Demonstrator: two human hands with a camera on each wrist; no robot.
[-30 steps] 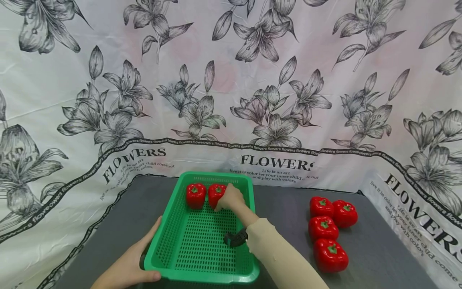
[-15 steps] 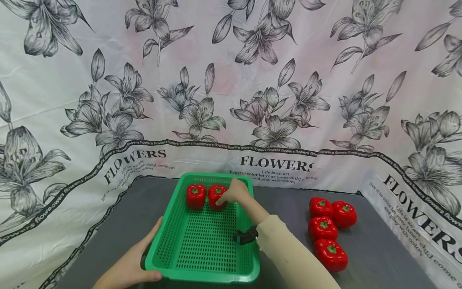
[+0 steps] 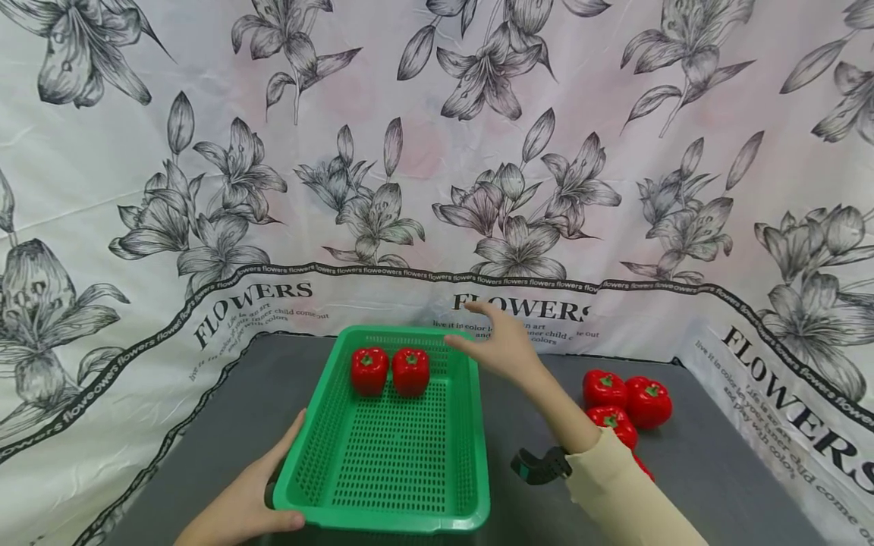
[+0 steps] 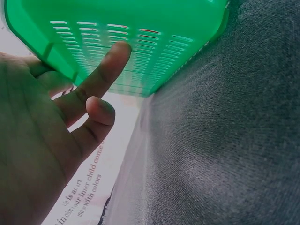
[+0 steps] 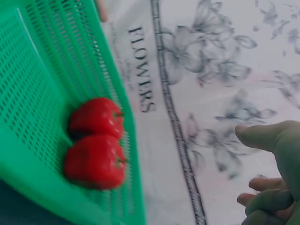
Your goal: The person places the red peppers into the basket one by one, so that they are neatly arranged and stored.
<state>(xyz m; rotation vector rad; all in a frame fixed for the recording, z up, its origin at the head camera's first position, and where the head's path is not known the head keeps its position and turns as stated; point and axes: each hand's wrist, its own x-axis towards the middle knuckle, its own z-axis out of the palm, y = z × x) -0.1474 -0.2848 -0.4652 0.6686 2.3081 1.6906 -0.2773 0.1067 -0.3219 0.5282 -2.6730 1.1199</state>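
Two red bell peppers, a left one point(image 3: 369, 371) and a right one point(image 3: 411, 372), stand side by side at the far end of a green plastic basket point(image 3: 382, 523). My left hand point(image 3: 249, 489) holds the basket's near left corner, thumb at the front rim and fingers along the left side. In the left wrist view, fingers point(image 4: 101, 77) extend beside the slotted wall. My right hand point(image 3: 505, 345) hovers by the far right rim, thumb and fingers spread, holding nothing. The right wrist view shows this hand point(image 5: 281, 173) apart from the peppers.
More red bell peppers point(image 3: 649, 402) sit grouped on the dark grey tabletop point(image 3: 710, 470) to the right, partly behind my right forearm. A white flower-printed cloth point(image 3: 382, 227) hangs behind the table and along its sides.
My right hand has let go of the right pepper in the basket, then risen and moved right past the rim. The left hand and basket stay put.
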